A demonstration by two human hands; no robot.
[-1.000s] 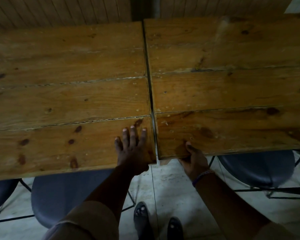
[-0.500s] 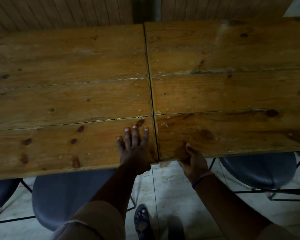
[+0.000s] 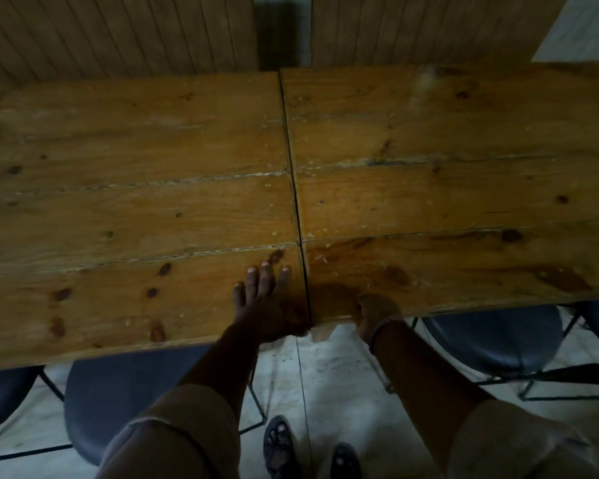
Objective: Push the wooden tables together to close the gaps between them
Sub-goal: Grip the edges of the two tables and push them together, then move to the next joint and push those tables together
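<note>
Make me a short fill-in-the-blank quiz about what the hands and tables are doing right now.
1. The left hand lies flat on top of the ____ table.
2. The right hand grips the right table at its near ____.
3. Between the tables only a thin dark ____ shows.
4. Dark ____ are tucked under the tables.

Missing words: left; edge; seam; chairs

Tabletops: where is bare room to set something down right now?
Left table: bare beyond the left hand at its near right corner. Right table: bare beyond the right hand gripping its near edge. Crowded only at the seam near both hands.
</note>
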